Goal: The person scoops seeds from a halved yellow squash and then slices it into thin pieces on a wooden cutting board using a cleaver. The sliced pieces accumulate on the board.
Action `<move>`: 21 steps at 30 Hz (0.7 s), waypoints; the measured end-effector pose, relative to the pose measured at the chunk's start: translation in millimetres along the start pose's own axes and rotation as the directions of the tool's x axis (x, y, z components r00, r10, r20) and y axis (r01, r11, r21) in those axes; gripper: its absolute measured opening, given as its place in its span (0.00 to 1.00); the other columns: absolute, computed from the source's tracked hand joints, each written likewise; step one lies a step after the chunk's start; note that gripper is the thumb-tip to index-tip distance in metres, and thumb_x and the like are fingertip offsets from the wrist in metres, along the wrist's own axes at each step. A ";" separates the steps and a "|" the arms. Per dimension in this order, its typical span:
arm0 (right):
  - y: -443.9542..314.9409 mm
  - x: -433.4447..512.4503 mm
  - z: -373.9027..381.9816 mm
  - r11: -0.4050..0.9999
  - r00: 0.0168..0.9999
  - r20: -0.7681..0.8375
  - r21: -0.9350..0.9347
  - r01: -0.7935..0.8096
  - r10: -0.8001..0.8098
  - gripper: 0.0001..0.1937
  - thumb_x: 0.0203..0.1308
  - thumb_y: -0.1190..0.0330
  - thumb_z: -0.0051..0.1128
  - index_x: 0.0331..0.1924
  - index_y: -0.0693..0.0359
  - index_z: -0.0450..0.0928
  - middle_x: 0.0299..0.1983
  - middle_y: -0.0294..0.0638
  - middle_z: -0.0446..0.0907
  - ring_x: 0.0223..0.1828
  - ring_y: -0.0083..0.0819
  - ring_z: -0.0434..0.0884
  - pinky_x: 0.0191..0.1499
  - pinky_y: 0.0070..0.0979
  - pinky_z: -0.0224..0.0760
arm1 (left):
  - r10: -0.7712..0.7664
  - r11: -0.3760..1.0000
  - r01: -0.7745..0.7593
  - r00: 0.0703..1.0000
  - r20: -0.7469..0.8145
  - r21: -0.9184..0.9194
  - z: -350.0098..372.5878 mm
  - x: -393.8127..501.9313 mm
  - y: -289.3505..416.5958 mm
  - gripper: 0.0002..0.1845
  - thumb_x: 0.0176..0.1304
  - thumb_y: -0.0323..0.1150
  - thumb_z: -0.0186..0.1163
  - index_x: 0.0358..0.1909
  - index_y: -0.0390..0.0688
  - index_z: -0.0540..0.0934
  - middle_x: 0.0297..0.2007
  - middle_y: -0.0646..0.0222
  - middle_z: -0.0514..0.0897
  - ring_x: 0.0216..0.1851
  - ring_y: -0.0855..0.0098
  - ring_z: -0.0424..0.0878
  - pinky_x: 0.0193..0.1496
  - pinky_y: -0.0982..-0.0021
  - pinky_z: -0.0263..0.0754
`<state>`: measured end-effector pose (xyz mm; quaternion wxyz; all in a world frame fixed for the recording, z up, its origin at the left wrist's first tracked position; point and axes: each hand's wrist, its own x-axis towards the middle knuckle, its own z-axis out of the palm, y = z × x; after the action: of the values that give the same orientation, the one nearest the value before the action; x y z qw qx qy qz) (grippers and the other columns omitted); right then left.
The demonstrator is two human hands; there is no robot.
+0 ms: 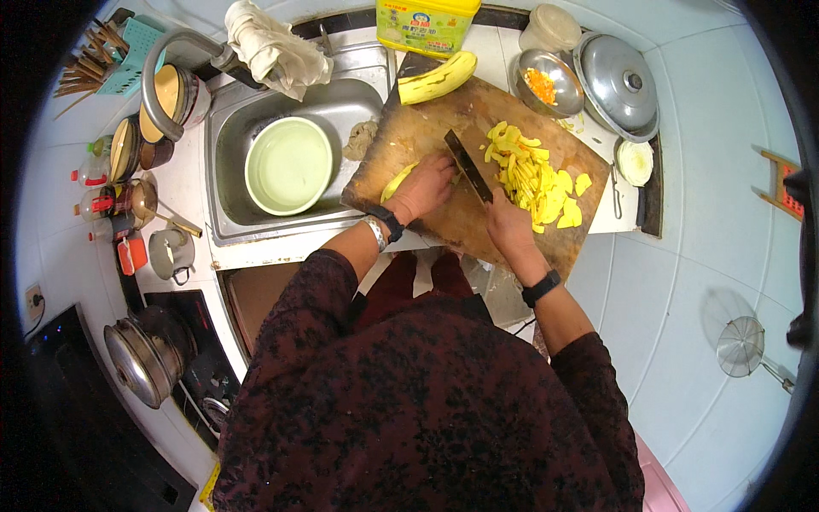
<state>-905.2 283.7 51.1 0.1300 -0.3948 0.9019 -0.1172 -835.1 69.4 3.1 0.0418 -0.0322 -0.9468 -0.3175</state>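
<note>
My right hand (510,225) is closed around the handle of a kitchen knife (469,168) with a dark, broad blade. The blade stands close beside the fingertips of my left hand (427,182), which presses a yellow-skinned vegetable piece (398,183) onto the wooden cutting board (441,224). My fingers cover part of that piece. Right of the knife lies a heap of yellow slices (534,176), several of them loose at its right edge. A halved yellow vegetable (438,78) rests across the board's back left corner.
Left of the board, a pale green basin (289,166) of liquid stands in the steel sink (224,221). Behind are a yellow plastic tub (425,25) and a metal bowl (556,105) with orange bits. A lidded pot (617,80) stands back right. The board overhangs the counter's front edge.
</note>
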 end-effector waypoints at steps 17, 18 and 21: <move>-13.8 13.3 -3.0 0.996 0.997 -0.036 0.050 0.067 -0.066 0.10 0.56 0.75 0.50 0.42 0.64 0.66 0.22 0.51 0.78 0.27 0.53 0.81 0.29 0.45 0.74 | 0.040 0.997 -0.045 0.996 -0.082 -0.062 2.6 -4.7 -2.0 0.17 0.55 0.30 0.62 0.46 0.35 0.79 0.51 0.51 0.76 0.57 0.49 0.71 0.62 0.58 0.68; -14.7 15.3 -3.3 0.996 0.997 -0.044 0.048 0.070 -0.068 0.10 0.56 0.75 0.50 0.42 0.64 0.66 0.22 0.51 0.78 0.27 0.53 0.81 0.29 0.45 0.73 | 0.051 0.998 -0.056 0.994 -0.095 -0.044 2.7 -3.8 -2.8 0.17 0.54 0.30 0.62 0.46 0.35 0.79 0.52 0.51 0.76 0.57 0.49 0.71 0.62 0.58 0.68; -17.8 17.3 -3.0 0.997 0.997 -0.057 0.038 0.063 -0.061 0.10 0.56 0.76 0.50 0.42 0.64 0.66 0.22 0.51 0.78 0.27 0.52 0.82 0.28 0.46 0.73 | -0.022 0.996 0.020 1.000 -0.017 -0.089 3.0 -3.9 -3.2 0.16 0.55 0.30 0.63 0.45 0.35 0.79 0.52 0.51 0.76 0.57 0.49 0.71 0.62 0.58 0.68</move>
<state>-905.4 259.5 57.1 0.1092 -0.4165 0.8900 -0.1502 -831.8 68.5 -1.5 0.0453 -0.0212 -0.9317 -0.3598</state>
